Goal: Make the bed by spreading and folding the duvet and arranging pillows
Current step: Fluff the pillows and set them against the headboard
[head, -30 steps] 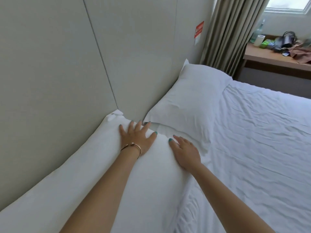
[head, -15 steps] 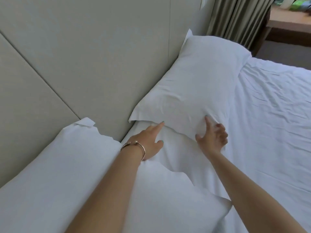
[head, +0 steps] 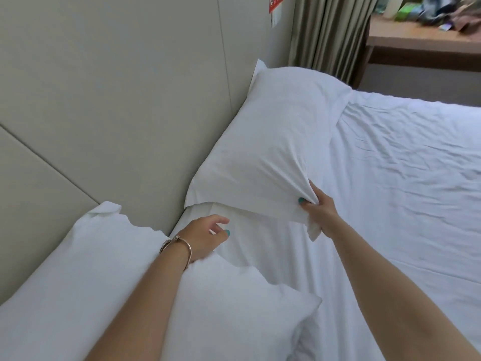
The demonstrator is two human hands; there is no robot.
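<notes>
Two white pillows lie along the padded headboard (head: 117,105). The far pillow (head: 276,142) leans against the headboard, and my right hand (head: 318,211) grips its near right corner, bunching the pillowcase and lifting that edge. The near pillow (head: 86,290) lies at the lower left under my left forearm. My left hand (head: 205,237), with a bracelet on the wrist, hovers open over the sheet between the two pillows, fingers loosely curled. A wrinkled white duvet (head: 406,183) covers the bed to the right.
Beige curtains (head: 330,35) hang beyond the far pillow. A wooden desk (head: 421,45) with clutter on it stands at the top right past the bed. A red sticker (head: 275,3) is on the wall above the headboard.
Both hands left the near pillow and moved toward the far one. My right hand has closed on the far pillow's corner and raised it; my left hand hovers near its lower edge.
</notes>
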